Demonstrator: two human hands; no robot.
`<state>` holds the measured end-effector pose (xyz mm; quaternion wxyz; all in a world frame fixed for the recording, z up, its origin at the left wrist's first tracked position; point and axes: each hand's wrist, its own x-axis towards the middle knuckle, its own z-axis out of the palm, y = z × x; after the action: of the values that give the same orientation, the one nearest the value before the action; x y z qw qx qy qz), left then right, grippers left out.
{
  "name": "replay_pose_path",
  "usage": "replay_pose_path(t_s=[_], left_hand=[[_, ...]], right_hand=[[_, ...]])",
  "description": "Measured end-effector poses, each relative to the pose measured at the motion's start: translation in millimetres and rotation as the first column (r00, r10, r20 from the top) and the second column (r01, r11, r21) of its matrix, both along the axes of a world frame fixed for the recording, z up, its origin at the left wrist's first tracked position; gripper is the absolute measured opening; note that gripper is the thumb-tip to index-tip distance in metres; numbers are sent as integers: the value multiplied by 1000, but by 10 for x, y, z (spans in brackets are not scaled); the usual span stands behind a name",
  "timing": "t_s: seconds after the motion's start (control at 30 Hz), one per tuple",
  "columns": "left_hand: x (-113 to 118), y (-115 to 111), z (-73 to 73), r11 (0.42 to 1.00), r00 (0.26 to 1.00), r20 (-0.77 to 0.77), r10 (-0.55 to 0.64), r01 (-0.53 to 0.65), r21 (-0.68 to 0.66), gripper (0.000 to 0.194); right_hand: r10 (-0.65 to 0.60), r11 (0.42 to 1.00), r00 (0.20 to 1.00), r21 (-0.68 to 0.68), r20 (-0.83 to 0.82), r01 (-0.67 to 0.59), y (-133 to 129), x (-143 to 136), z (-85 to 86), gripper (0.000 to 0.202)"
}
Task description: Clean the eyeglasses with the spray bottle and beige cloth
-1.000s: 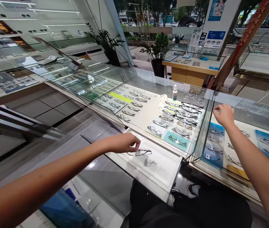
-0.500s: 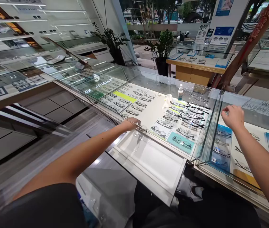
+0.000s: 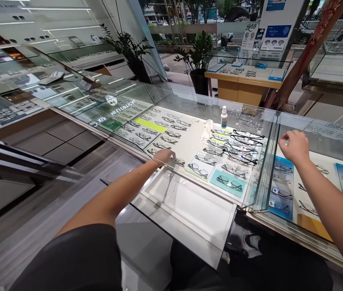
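Observation:
My left hand (image 3: 164,156) reaches inside the glass display case, low over its white floor near the front edge. Its fingers are closed at a pair of eyeglasses (image 3: 178,162), which touches the fingertips; the exact grip is partly hidden. My right hand (image 3: 295,146) is over the glass top of the neighbouring case, fingers curled in towards the thumb, and nothing shows in it. Between the hands are several rows of eyeglasses, among them a pair on a teal card (image 3: 227,183). A white cloth (image 3: 208,129) lies beside a small spray bottle (image 3: 224,117).
A glass-fronted white drawer or flap (image 3: 189,202) juts out below the case towards my legs. An upright glass edge (image 3: 270,161) parts the two cases. Potted plants (image 3: 198,68) and a wooden display table (image 3: 244,83) stand beyond. Lit shelves (image 3: 65,28) line the left.
The view has shifted slightly, so the cases sit further left. My left hand has stayed by the same eyeglasses, which now show more clearly beside the fingertips. My right hand has hardly moved.

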<state>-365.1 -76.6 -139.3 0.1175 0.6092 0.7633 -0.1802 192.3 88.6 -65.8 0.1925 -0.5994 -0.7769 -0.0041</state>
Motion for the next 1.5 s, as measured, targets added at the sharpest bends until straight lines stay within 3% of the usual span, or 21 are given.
replay_pose_path(t_s=[0.23,0.4,0.7,0.8,0.87,0.9,0.97,1.0,1.07,1.17,1.27,1.3,1.4,1.5], left_hand=[[94,-3,18,1000,999,-44,-5,5,1,30],[235,-94,176,999,993,-114,8,-13,-35,37],[788,-903,491,971,994,-38,-98,87,-221,14],[1129,-1121,766,933,986,77,-146,164,-321,6],[1420,-1217,1097,884,953,244,-180,266,-386,9],[1575,-1241,1293,847,886,420,-197,370,-382,8],[1883,-1213,1686,851,765,581,-280,477,-218,13],[2026,-1154,1850,867,739,574,-353,488,-95,16],[2278,-943,2055,845,725,451,-521,514,150,21],[2557,-470,2014,715,735,143,-663,567,409,20],[2711,15,1738,590,693,-62,-718,653,475,15],[2736,151,1643,572,685,-89,-723,665,480,14],[2745,440,1439,595,699,-75,-711,655,467,12],[2707,572,1368,623,689,12,-725,647,439,9]], right_hand=[[-13,1000,1000,6,22,13,16,9,-42,15],[-6,1000,1000,9,-8,7,62,19,-104,16],[8,1000,1000,27,-11,-8,141,18,-177,16],[-3,1000,1000,14,0,3,124,-10,-165,17],[-1,1000,1000,15,-2,1,113,-25,-158,17],[4,1000,1000,21,-6,-4,108,-29,-156,17],[13,999,1000,33,-15,-13,100,-34,-151,18],[16,999,1000,37,-19,-16,95,-35,-146,18],[16,999,1000,31,-21,-15,81,-39,-127,19],[5,1000,1000,1,-12,-5,54,-53,-88,19],[1,1000,1000,-6,-9,-1,36,-67,-63,18],[5,1000,1000,-1,-12,-5,34,-71,-60,18],[24,1000,1000,14,-18,-24,33,-82,-64,17],[14,1000,1000,-1,-11,-14,29,-102,-64,16]])
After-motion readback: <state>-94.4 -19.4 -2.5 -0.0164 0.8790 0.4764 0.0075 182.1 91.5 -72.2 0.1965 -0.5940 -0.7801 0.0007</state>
